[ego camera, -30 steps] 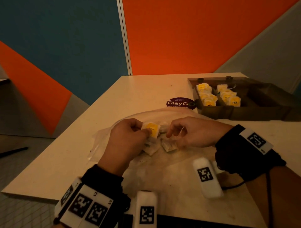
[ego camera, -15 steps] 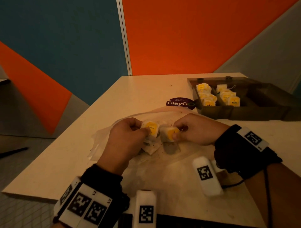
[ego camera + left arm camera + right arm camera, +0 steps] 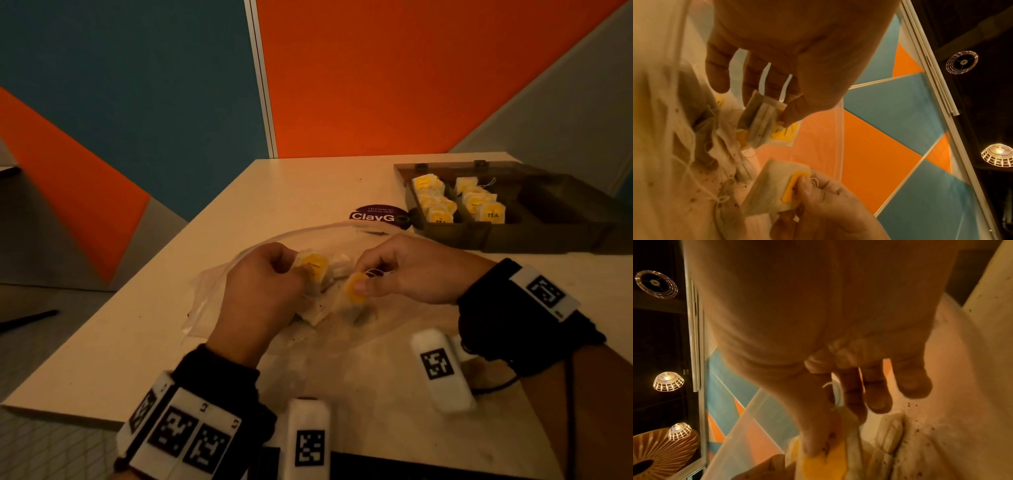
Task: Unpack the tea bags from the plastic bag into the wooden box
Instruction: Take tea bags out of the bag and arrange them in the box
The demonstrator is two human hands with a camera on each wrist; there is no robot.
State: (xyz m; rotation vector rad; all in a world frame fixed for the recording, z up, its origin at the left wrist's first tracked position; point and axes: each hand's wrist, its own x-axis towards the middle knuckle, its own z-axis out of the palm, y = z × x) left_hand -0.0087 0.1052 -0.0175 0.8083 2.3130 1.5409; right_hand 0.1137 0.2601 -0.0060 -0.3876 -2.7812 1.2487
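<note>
Two hands are working over the plastic bag, which is lying flat on the surface. We are seeing the left hand pinching a yellow-tagged tea bag, and the right hand pinching a second tea bag just beside it. More loose tea bags are lying on the plastic bag beneath them. Beyond the plastic bag, the wooden box is sitting open, with packed tea bags filling two compartments. A purple sticker is showing between plastic bag and box.
</note>
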